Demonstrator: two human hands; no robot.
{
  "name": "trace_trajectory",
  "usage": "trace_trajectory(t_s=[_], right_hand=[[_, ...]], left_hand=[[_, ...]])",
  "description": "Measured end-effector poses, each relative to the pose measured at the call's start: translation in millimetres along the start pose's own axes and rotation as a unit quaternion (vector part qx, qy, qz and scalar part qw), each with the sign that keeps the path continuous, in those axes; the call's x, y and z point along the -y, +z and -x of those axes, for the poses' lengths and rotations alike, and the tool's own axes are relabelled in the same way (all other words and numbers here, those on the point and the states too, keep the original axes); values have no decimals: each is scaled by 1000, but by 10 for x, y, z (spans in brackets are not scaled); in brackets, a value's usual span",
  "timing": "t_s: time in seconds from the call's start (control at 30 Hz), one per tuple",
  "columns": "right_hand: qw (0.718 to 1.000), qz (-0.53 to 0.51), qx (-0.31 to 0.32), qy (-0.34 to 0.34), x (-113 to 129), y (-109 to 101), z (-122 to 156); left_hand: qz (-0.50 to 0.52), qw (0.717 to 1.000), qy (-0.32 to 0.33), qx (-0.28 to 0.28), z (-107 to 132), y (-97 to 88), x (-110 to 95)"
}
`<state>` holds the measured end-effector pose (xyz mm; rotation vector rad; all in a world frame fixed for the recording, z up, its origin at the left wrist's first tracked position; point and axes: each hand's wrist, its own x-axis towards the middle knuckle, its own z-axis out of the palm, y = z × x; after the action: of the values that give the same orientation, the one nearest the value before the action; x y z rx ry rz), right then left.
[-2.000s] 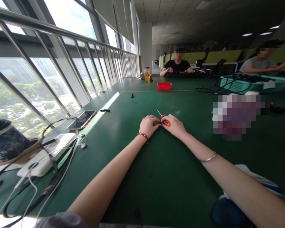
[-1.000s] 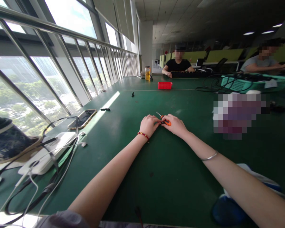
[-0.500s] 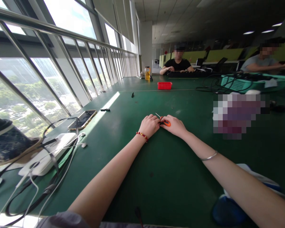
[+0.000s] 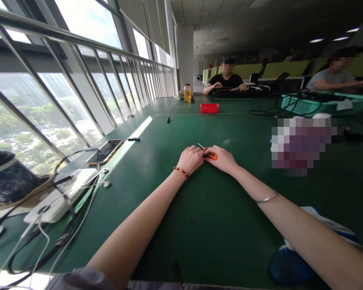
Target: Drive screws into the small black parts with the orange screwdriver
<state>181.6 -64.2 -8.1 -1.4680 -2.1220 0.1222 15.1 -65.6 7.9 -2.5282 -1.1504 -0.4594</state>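
Observation:
Both my hands rest together on the green table [image 4: 218, 225]. My right hand [image 4: 225, 159] is closed round a small orange-handled screwdriver [image 4: 211, 155], whose thin metal shaft sticks out up and to the left. My left hand [image 4: 190, 159], with a red bead bracelet at the wrist, is curled and pinches something small and dark right at the screwdriver; I cannot make out what it is.
A phone [image 4: 105, 151], a white device [image 4: 60, 197] with cables and earphones, and a dark bag [image 4: 9, 181] lie by the window at left. Small black parts [image 4: 133, 139] and a red tray [image 4: 209, 108] lie farther up. Two people sit at the far end. A green basket [image 4: 314, 105] stands right.
The screwdriver's shaft has tilted slightly lower and more to the left. Both hands stay in the same spot on the table.

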Motion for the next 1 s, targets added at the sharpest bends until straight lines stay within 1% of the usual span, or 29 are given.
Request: trace_trajectory(t_s=[0.23, 0.53, 0.7, 0.83, 1.0], right_hand=[[1000, -8, -5, 1, -24, 14, -8], [999, -36, -9, 2, -31, 12, -14], [998, -64, -6, -26, -61, 4, -14], [996, -89, -5, -31, -87, 4, -19], [995, -94, -8, -27, -85, 7, -26]], left_hand=[[-1, 1000, 4, 7, -9, -2, 4], [-7, 1000, 14, -16, -11, -9, -16], [39, 999, 6, -36, 10, -6, 6], [91, 994, -3, -62, 24, 33, 35], [95, 992, -3, -81, 21, 56, 46]])
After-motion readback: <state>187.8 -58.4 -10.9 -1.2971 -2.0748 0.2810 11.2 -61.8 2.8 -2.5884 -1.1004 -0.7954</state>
